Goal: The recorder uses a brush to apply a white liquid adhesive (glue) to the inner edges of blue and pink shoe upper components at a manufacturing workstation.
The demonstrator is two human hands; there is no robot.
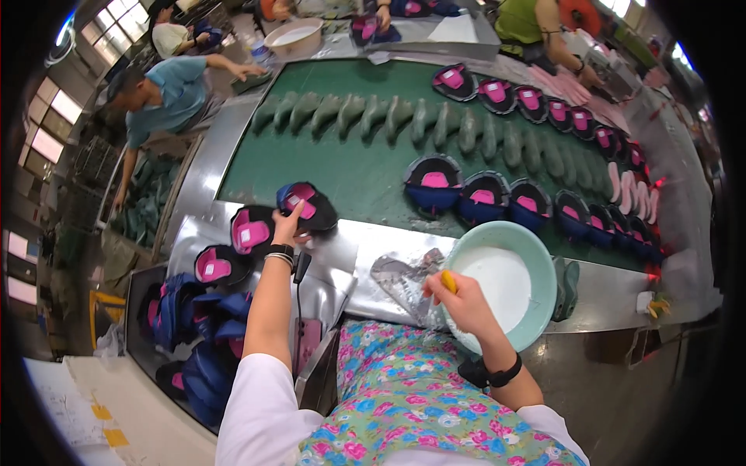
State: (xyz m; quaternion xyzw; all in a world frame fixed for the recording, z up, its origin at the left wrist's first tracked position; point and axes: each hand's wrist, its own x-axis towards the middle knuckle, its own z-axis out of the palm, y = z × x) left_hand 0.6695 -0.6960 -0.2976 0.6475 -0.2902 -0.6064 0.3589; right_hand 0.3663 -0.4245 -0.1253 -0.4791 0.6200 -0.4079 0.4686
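My left hand (287, 227) grips a black and blue shoe upper (320, 208) with a pink inside, near the front edge of the green conveyor belt. Close beside it lie two more pink-lined uppers, one (250, 231) touching or nearly touching my hand and another (214, 266) nearer to me. My right hand (469, 304) is closed around a tool with a yellow handle (448, 281); its working end cannot be made out. That hand is at the left rim of a pale green basin (547, 283), which holds white liquid (497, 287).
A row of green shoe lasts (396, 118) crosses the belt (342, 175). Blue uppers (433, 183) and pink-lined ones (496, 95) stand in rows at right. A bin of uppers (206, 373) is at lower left. A person in blue (175, 97) reaches over lasts; others work at the far side.
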